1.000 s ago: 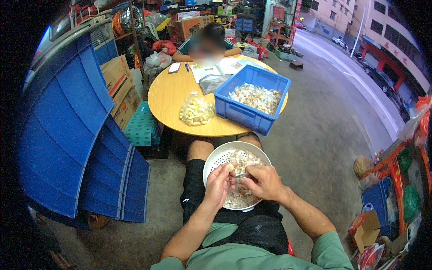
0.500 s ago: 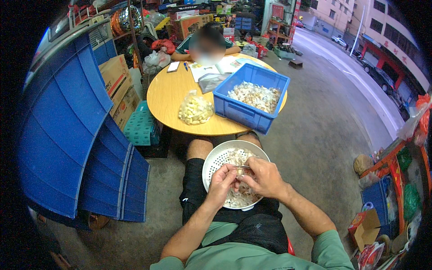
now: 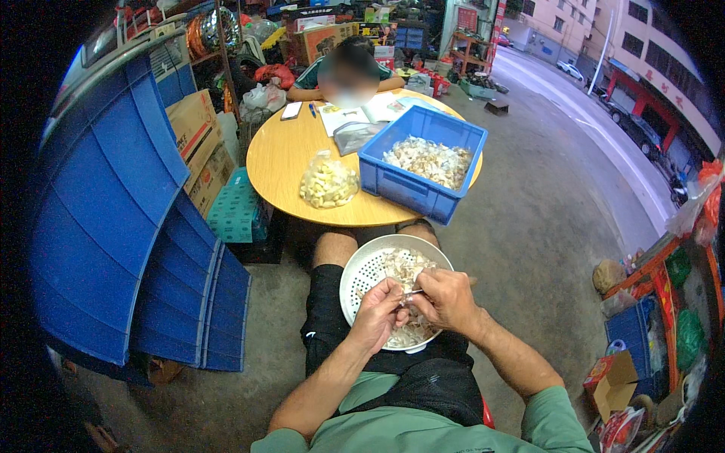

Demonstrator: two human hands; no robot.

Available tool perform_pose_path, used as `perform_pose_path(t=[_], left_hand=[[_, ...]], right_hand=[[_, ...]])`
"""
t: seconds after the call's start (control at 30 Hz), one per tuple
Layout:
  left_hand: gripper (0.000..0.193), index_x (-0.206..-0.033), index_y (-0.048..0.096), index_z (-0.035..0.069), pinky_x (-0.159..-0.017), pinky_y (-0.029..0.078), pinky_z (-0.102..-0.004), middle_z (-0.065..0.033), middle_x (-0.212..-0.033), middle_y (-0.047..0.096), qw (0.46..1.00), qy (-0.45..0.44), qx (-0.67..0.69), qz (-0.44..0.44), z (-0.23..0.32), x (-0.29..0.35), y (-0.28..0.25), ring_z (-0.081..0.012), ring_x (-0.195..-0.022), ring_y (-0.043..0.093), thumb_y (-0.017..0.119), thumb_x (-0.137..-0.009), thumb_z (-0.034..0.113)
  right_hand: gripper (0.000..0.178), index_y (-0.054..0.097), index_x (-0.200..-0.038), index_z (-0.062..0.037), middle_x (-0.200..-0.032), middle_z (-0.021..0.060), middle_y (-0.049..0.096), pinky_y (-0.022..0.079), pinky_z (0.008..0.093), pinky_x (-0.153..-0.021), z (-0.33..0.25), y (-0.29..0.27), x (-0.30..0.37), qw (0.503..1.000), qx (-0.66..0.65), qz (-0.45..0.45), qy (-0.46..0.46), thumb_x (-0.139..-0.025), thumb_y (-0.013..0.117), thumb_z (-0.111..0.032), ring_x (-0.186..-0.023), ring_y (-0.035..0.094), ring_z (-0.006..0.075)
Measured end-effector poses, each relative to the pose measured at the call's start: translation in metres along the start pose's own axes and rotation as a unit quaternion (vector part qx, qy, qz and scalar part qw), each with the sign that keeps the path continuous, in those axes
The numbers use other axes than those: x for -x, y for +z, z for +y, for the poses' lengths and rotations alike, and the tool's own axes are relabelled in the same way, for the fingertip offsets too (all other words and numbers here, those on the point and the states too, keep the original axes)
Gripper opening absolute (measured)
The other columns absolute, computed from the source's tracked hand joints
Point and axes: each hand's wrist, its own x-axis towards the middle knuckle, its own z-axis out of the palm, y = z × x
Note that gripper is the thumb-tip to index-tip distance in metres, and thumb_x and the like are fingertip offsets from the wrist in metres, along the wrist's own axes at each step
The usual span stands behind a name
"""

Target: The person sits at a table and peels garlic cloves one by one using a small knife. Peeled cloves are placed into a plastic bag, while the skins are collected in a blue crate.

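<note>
A white perforated colander (image 3: 350,285) rests on my lap, with papery garlic skins and pieces (image 3: 404,263) inside. Over it my two hands meet. My left hand (image 3: 377,315) is closed in a pinch around a small garlic clove, mostly covered by the fingers. Closed around a small knife, my right hand (image 3: 448,302) holds its thin metal blade (image 3: 412,292) against the left fingertips; the handle is largely hidden in the palm. On the table ahead, a clear plastic bag (image 3: 328,181) holds pale peeled cloves.
A blue crate (image 3: 408,193) heaped with garlic skins (image 3: 429,161) stands at the right of the round wooden table (image 3: 273,162). Across it a person (image 3: 347,75) leans over an open book (image 3: 355,117). Tall blue panels (image 3: 113,204) stand left; a loaded rack (image 3: 657,302) stands right.
Both hands have shifted slightly, the left fingers curling closer round the clove and the right hand tilting with the knife. The colander, bag and crate stay put.
</note>
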Motion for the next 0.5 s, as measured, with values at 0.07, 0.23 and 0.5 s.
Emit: perform_pose_path(t=[0.07,0.23,0.5], left_hand=[[0.009,-0.094,0.05,0.011,-0.054,0.042,-0.0228,-0.0038,-0.083,0.062,0.999,0.009,-0.031,0.004,0.0006,-0.0009,0.0014,-0.0085,-0.061,0.05,0.052,-0.102,0.013],[0.007,-0.095,0.051,0.009,-0.053,0.042,-0.0228,-0.0026,-0.083,0.061,0.994,0.038,-0.097,0.027,0.0013,-0.001,-0.0001,-0.0076,-0.06,0.05,0.053,-0.101,0.011],[0.01,-0.093,0.052,0.008,-0.052,0.042,-0.0226,-0.0014,-0.08,0.06,0.992,0.055,-0.112,0.023,0.0024,0.0005,-0.001,-0.0071,-0.06,0.052,0.055,-0.101,0.012]], right_hand=[[0.033,0.054,-0.085,-0.0035,-0.076,0.0149,0.06,0.05,0.0448,-0.061,-0.0004,0.0005,-0.0006,1.0,-0.018,0.014,0.011,-0.08,0.077,-0.028,-0.069,0.064,0.0353],[0.033,0.054,-0.083,-0.0029,-0.076,0.0149,0.059,0.05,0.0459,-0.061,-0.0026,-0.0017,-0.0069,0.998,-0.041,0.031,0.025,-0.081,0.076,-0.028,-0.069,0.063,0.0364],[0.033,0.055,-0.083,-0.0028,-0.075,0.0144,0.059,0.05,0.0456,-0.062,0.0002,0.0012,-0.002,1.0,-0.003,-0.011,0.007,-0.081,0.076,-0.028,-0.069,0.063,0.0355]])
